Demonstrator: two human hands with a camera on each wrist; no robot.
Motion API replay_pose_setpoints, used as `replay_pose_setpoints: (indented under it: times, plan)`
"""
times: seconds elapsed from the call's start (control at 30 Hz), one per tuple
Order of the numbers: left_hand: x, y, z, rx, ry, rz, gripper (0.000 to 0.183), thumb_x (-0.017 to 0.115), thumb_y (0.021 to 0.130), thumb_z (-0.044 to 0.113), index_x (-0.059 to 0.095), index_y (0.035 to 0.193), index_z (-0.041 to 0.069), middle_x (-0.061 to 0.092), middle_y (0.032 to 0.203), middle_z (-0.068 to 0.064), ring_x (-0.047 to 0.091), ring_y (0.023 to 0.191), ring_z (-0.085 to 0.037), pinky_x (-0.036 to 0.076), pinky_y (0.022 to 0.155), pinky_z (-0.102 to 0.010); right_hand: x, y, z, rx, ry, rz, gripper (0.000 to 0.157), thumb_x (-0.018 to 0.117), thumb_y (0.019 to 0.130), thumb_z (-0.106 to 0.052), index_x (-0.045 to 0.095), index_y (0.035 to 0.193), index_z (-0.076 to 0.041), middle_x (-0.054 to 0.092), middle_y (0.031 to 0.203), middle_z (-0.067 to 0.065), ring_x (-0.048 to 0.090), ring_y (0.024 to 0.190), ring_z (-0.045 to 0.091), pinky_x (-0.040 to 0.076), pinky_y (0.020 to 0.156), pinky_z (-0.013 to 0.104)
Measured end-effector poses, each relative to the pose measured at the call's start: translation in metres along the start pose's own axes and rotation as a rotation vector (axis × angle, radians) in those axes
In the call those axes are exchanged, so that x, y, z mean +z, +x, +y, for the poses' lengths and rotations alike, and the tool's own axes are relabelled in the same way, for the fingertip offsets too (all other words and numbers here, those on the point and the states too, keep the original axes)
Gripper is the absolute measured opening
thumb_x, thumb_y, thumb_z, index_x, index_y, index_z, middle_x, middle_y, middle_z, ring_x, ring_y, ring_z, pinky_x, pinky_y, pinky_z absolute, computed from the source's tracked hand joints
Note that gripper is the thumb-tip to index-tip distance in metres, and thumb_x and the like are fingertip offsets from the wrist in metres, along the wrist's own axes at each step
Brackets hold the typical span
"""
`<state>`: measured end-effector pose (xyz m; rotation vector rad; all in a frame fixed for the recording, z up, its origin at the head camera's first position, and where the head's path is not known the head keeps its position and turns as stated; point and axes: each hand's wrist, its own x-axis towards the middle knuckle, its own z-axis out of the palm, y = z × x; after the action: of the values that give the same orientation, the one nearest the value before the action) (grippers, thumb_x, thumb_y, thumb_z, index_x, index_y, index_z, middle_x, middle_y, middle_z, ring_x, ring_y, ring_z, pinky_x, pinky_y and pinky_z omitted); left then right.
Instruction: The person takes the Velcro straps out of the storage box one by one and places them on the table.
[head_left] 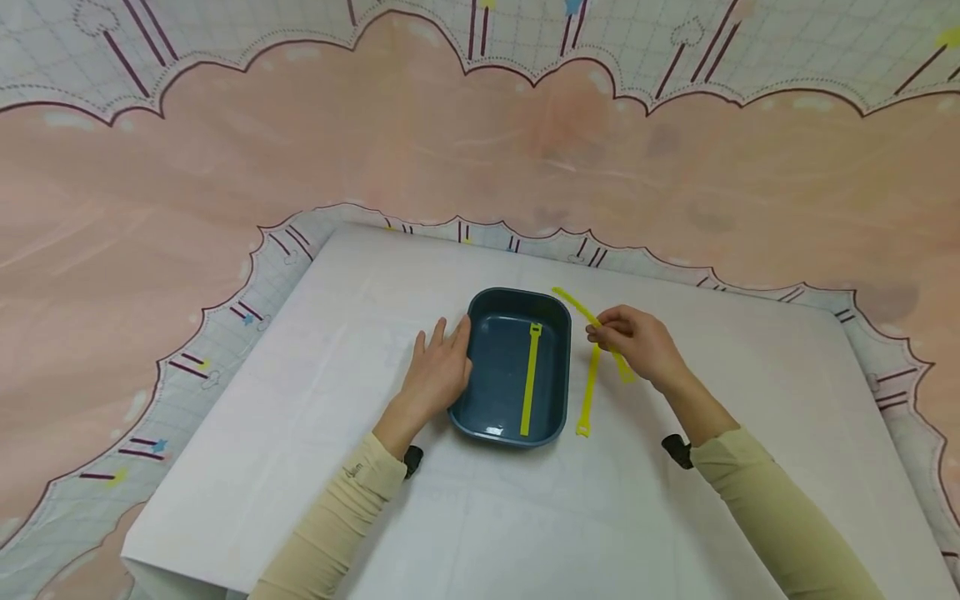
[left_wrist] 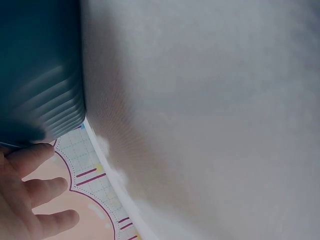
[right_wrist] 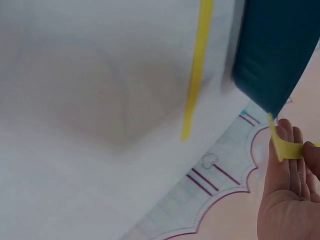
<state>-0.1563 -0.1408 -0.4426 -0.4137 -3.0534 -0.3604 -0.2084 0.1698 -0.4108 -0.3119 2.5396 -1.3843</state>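
A dark blue rectangular tub stands on the white-covered table, with one yellow cable strap lying lengthwise inside it. Against the tub's left side rests my left hand, its fingers spread and mostly straight; the left wrist view shows these fingers by the tub's ribbed outer wall. To the right of the tub, my right hand pinches a second yellow cable strap between thumb and fingers, one end pointing toward the tub's far right corner. Another yellow strap lies on the table between tub and right hand.
The white table cover extends around the tub, its far edge running behind both hands. Beyond it hangs a pink and white patterned cloth. A small black device sits at the right wrist, another at the left.
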Motion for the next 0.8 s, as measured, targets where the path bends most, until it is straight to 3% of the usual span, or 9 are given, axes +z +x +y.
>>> replay_pose_setpoints:
  times: [0.23,0.57,0.8]
  plan:
    - [0.002,0.001,-0.001,0.008,0.012,0.013,0.057,0.049,0.099,0.014,0.031,0.15,-0.003,0.045,0.148,-0.014,0.03,0.141,-0.041,0.026,0.108,-0.064,-0.004,-0.009,0.011,0.116,0.183,-0.012,0.033,0.055,0.101,-0.017,0.05,0.122,0.008,0.066,0.119,0.023,0.063,0.111,0.038,0.053,0.085,0.026]
    - [0.003,0.003,0.0,0.013,0.007,0.019,0.057,0.049,0.099,0.015,0.031,0.15,-0.003,0.045,0.148,-0.014,0.031,0.141,-0.041,0.025,0.108,-0.064,-0.012,-0.025,0.034,0.239,0.355,0.014,0.042,0.057,0.1,-0.021,0.041,0.125,0.009,0.065,0.122,0.02,0.066,0.11,0.028,0.051,0.09,0.033]
    - [0.001,0.003,0.001,-0.005,0.0,-0.011,0.058,0.049,0.099,0.015,0.029,0.151,-0.002,0.044,0.149,-0.014,0.029,0.142,-0.041,0.024,0.109,-0.063,-0.018,-0.037,0.05,0.347,0.507,0.026,0.038,0.057,0.1,-0.018,0.04,0.125,0.006,0.068,0.121,0.012,0.068,0.105,0.017,0.048,0.095,0.033]
